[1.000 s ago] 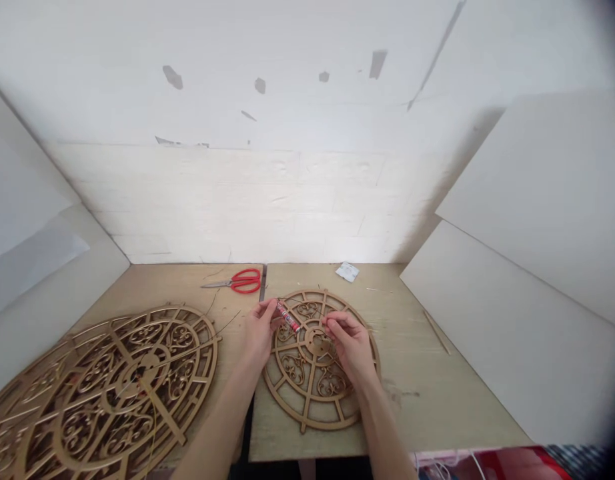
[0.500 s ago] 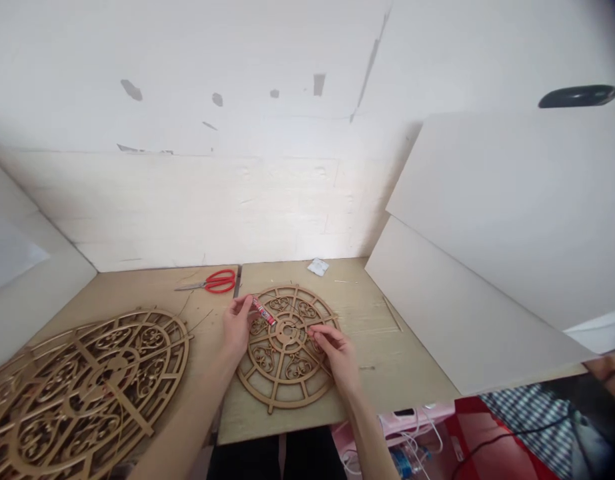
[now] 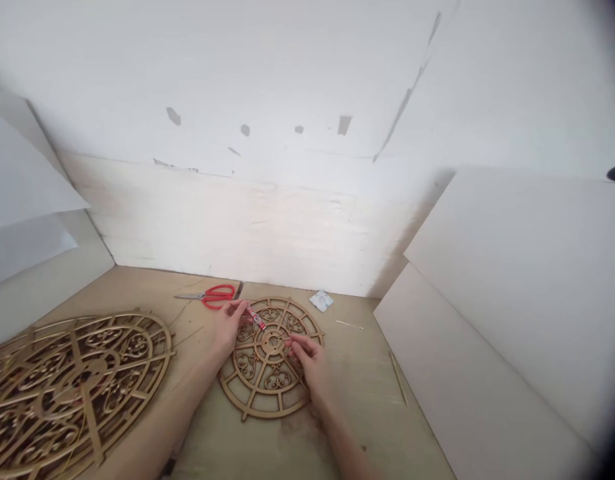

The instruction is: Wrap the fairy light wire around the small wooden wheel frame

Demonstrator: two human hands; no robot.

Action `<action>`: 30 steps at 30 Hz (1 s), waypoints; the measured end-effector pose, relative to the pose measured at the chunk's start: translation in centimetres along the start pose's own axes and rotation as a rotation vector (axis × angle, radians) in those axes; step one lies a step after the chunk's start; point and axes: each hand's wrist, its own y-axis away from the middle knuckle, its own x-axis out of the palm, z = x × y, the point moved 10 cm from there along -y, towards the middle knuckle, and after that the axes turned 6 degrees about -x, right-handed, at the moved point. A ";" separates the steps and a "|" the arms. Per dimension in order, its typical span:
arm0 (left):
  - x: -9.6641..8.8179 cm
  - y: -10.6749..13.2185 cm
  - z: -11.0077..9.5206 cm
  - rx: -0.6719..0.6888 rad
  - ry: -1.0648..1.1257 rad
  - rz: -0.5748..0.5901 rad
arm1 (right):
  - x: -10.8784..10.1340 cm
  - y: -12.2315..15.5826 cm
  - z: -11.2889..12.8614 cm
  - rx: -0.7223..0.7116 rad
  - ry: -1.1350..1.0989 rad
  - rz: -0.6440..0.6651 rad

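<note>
Your left hand [image 3: 231, 325], a little left of the frame's centre and below it, has its thumb and fingers closed on one end of a red-and-white tube [image 3: 256, 316]. The tube slants down to the right, its free end over the inner rings of a round openwork disc [image 3: 268, 347]; you cannot tell from this view whether the two touch. The disc lies flat in the lower middle of the frame, gold-brown, with spokes and scrollwork around a central hub. Your right hand [image 3: 307, 357] is over the disc's right side, thumb and index fingertips drawn together beside the hub; whether they pinch something thin is too small to tell.

At the lower left of the frame you have a stack of similar discs [image 3: 95, 365], overlapping one another. Red-handled scissors [image 3: 204, 296] lie just above your left hand in the picture, blades pointing left. A small pale packet [image 3: 321, 301] sits beyond the disc's upper right edge, and a thin stick [image 3: 400, 383] lies at the lower right, near the white panel [image 3: 437, 373].
</note>
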 end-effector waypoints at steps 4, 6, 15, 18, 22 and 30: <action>-0.7 -1.5 0.1 -0.019 0.067 0.014 | 2.2 -4.1 1.5 -0.026 -0.034 0.048; -0.8 -1.5 0.3 -0.036 0.090 0.026 | 2.8 -4.8 2.4 -0.099 -0.035 0.018; 0.3 -0.2 -0.6 0.015 0.050 0.048 | 3.5 -3.8 3.8 -0.265 0.022 -0.163; 0.6 -0.1 -1.1 0.039 0.054 0.052 | 4.0 -3.2 4.9 -0.330 0.097 -0.093; 1.0 0.3 -1.1 0.036 0.099 0.060 | 4.0 -2.1 5.3 -0.360 0.156 -0.026; 1.9 1.8 0.2 -0.041 0.221 0.104 | 4.4 -2.0 3.3 -0.289 0.100 0.043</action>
